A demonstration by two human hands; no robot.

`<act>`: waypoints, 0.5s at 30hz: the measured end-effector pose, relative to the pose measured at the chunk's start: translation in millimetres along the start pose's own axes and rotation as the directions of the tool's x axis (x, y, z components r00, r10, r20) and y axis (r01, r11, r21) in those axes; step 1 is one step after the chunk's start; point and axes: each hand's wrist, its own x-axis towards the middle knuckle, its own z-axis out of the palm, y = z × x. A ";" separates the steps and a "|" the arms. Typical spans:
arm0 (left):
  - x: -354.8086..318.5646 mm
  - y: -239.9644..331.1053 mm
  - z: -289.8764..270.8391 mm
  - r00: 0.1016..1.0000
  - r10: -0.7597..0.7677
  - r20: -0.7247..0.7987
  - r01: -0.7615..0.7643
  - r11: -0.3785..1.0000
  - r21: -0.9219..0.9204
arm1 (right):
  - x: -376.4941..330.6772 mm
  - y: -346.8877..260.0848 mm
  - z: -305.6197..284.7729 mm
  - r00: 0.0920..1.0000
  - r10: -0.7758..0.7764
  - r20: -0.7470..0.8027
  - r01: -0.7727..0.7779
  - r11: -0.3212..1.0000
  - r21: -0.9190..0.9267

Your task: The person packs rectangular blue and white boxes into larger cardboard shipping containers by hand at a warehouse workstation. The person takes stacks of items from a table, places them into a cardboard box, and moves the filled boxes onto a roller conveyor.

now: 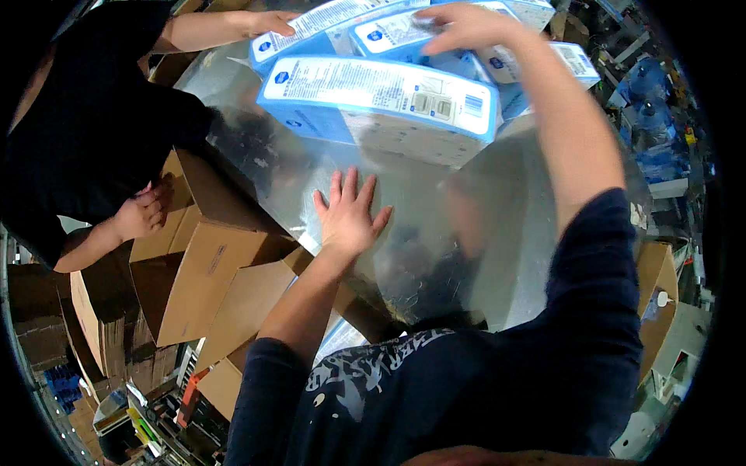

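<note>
My left hand (pixel 347 217) lies flat on the shiny metal tabletop (pixel 497 225), fingers spread and holding nothing. Stretched out to the far side, my right hand (pixel 470 29) is over a blue and white carton (pixel 396 31), thumb and fingers apart. Whether it touches the carton I cannot tell. Between my hands and that carton, a long blue and white carton (pixel 381 93) stands on its side with a printed face upward. Another such carton (pixel 318 27) is at the far left, under a co-worker's hand (pixel 272 23). More cartons (pixel 571 58) lie to the right.
A co-worker in black stands at the left, their other hand (pixel 148 210) beside an open brown cardboard box (pixel 206 264). Stacked flat cardboard (pixel 105 326) is at the lower left. Large clear blue bottles (pixel 649 116) and a brown box (pixel 657 295) are at the right.
</note>
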 end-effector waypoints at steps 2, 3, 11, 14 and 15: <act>0.0 0.4 4.2 0.999 0.000 -0.032 0.000 1.000 -0.021 | -23.7 48.5 -46.0 0.962 -0.114 0.248 0.139 0.986 -0.089; 2.1 2.8 0.6 1.000 -0.005 -0.013 0.004 0.999 -0.040 | -40.4 72.9 -44.9 0.930 -0.182 0.318 0.210 0.976 -0.056; 9.6 6.1 0.3 0.998 -0.058 0.025 0.058 0.998 -0.013 | -41.6 8.1 14.3 0.989 0.131 -0.072 -0.149 0.915 -0.376; 8.8 -0.9 4.8 0.997 -0.068 0.018 0.068 0.998 0.013 | -4.7 -29.8 27.1 0.998 0.015 -0.058 -0.031 0.955 -0.296; 8.5 -1.3 6.6 0.998 -0.066 0.013 0.066 0.998 0.021 | 2.8 -31.0 20.5 0.996 0.032 -0.083 -0.047 0.981 -0.191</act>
